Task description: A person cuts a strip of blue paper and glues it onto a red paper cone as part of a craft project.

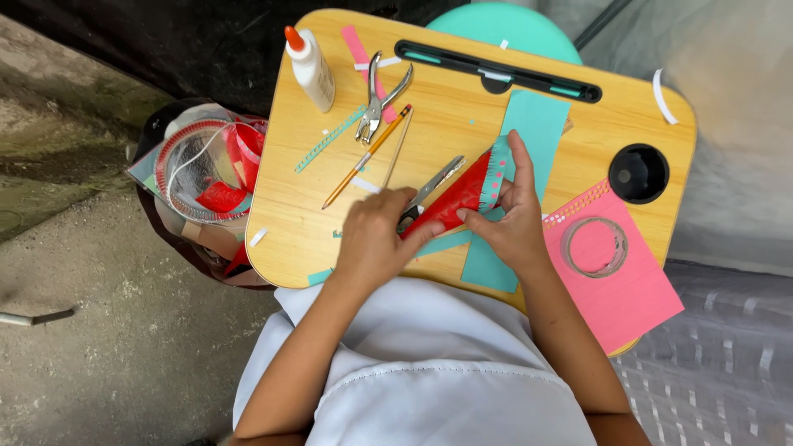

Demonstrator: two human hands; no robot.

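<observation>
A red paper cone [454,201] with a teal and pink fringed rim lies over a teal paper strip [529,132] on a wooden lap desk [462,107]. My right hand [512,219] grips the cone's wide end, index finger stretched along the rim. My left hand [376,239] pinches the cone's pointed end. Scissors [434,186] lie just beside my left fingers, partly under the cone.
A glue bottle [311,68], a hole punch [378,97], a pencil [368,154] and a dotted teal strip [329,139] lie at the desk's far left. Pink paper [628,297] with a clear tape roll [595,246] sits right, by a cup hole [638,173]. A bag of scraps [206,173] stands left.
</observation>
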